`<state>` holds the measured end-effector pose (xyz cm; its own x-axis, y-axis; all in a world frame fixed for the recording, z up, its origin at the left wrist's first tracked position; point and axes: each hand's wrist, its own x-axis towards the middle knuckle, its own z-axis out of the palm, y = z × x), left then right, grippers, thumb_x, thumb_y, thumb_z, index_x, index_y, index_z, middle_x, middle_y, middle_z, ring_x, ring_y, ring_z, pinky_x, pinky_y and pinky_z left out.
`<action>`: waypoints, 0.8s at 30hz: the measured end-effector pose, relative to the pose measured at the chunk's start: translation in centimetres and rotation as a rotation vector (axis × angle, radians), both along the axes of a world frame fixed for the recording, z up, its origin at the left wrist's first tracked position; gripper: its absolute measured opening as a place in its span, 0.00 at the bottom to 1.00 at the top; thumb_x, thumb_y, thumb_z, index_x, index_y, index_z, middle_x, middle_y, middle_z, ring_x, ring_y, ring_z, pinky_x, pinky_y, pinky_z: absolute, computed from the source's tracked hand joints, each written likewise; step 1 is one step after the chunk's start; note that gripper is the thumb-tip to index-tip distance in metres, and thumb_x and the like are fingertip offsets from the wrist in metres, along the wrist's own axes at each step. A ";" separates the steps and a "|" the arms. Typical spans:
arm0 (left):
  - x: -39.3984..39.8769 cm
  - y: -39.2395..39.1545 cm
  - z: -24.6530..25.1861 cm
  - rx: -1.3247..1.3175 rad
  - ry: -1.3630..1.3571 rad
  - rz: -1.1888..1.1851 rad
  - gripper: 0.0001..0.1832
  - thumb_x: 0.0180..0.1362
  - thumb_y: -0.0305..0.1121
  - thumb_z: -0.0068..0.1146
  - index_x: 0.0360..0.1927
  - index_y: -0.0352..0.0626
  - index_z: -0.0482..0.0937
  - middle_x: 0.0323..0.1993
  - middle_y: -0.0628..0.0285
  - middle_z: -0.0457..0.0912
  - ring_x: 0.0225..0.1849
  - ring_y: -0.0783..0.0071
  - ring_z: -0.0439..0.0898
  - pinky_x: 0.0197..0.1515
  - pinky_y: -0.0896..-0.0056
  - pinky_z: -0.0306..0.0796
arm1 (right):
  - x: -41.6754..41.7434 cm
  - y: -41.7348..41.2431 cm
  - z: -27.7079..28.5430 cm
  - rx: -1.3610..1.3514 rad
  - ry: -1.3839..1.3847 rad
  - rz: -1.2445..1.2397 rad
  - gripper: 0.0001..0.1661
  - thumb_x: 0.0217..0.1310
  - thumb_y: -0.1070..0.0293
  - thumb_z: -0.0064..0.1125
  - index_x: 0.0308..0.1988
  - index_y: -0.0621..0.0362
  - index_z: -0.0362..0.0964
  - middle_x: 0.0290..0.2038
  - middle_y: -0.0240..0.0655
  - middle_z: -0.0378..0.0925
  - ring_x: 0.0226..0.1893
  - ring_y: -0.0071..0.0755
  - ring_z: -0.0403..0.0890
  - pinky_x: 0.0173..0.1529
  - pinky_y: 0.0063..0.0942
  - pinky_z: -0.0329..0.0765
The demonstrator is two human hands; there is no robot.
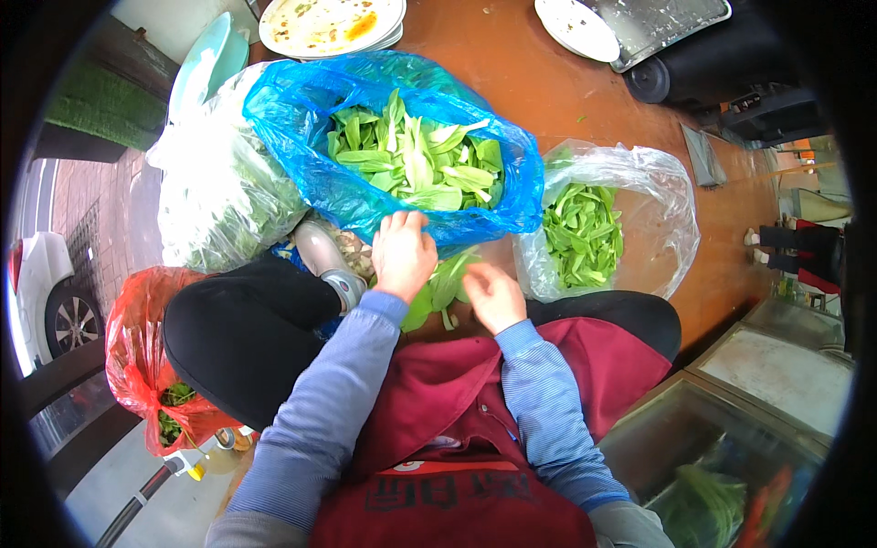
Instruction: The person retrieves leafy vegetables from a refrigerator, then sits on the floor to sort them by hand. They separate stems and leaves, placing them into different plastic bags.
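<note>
Loose leafy greens [447, 282], with broad leaves and pale stems, show between my two hands, above the floor in front of my lap. My left hand [405, 257] is back-up, its fingertips at the near rim of a blue plastic bag [301, 164]; its palm side is hidden. At the right edge of the leaves is my right hand [495, 296], slightly blurred, with its fingers curled towards them. Whether either hand grips a leaf is unclear. The blue bag gapes wide, and many green leaves [418, 161] lie heaped inside it.
Right of the blue bag, a clear plastic bag [658, 161] holds more greens [582, 236]. A full clear bag [226, 198] stands left, above a red bag [147, 329]. Soiled plates [332, 27] sit beyond. A glass-topped cabinet [712, 438] flanks my right; a person [812, 248] stands farther off.
</note>
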<state>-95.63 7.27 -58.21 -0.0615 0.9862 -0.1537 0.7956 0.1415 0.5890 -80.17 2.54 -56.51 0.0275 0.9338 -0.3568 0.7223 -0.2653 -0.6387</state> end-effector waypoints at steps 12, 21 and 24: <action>-0.6 -0.8 -7.8 -0.098 0.372 -0.258 0.07 0.44 0.31 0.48 0.27 0.44 0.76 0.25 0.58 0.78 0.26 0.59 0.78 0.28 0.61 0.72 | -1.2 3.2 -5.9 -0.018 -0.418 0.450 0.28 0.45 0.61 0.53 0.50 0.53 0.63 0.54 0.41 0.61 0.56 0.45 0.60 0.48 0.40 0.69; -1.3 4.1 -8.4 0.254 0.469 -0.219 0.20 0.41 0.27 0.51 0.42 0.47 0.69 0.44 0.57 0.69 0.47 0.56 0.67 0.45 0.58 0.64 | -0.7 0.7 -2.9 0.130 -0.232 0.192 0.18 0.50 0.59 0.51 0.41 0.56 0.71 0.42 0.39 0.72 0.45 0.42 0.71 0.47 0.35 0.70; -2.9 5.6 -9.3 0.080 0.256 -0.011 0.16 0.42 0.30 0.51 0.39 0.48 0.73 0.41 0.59 0.73 0.46 0.61 0.70 0.43 0.58 0.64 | 0.3 -0.1 -2.9 0.245 -0.061 0.087 0.16 0.49 0.62 0.54 0.39 0.57 0.72 0.39 0.38 0.73 0.40 0.42 0.73 0.42 0.33 0.70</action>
